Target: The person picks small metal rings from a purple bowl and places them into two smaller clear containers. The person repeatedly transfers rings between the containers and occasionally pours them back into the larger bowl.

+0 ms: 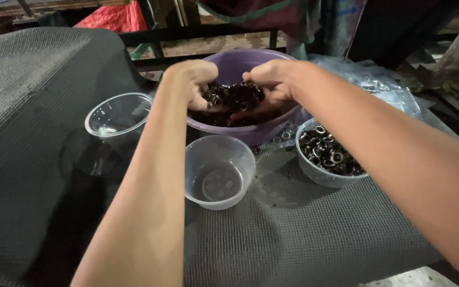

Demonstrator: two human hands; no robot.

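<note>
Fingers (208, 98) of both hands dig in metal rings (237, 98), purple basin (240, 61).

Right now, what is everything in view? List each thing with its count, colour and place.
basin: 1, purple, centre back, holding dark metal rings
empty tub: 1, clear plastic, centre, in front of the basin
second empty tub: 1, clear plastic, left of the basin
filled tub: 1, clear plastic, right, holding dark and silvery rings
plastic bag: 1, clear, behind the filled tub
mesh mat: 1, grey, covering the work surface
red cloth: 1, top left background
left hand: in the basin, among the rings
right hand: in the basin, among the rings
</note>
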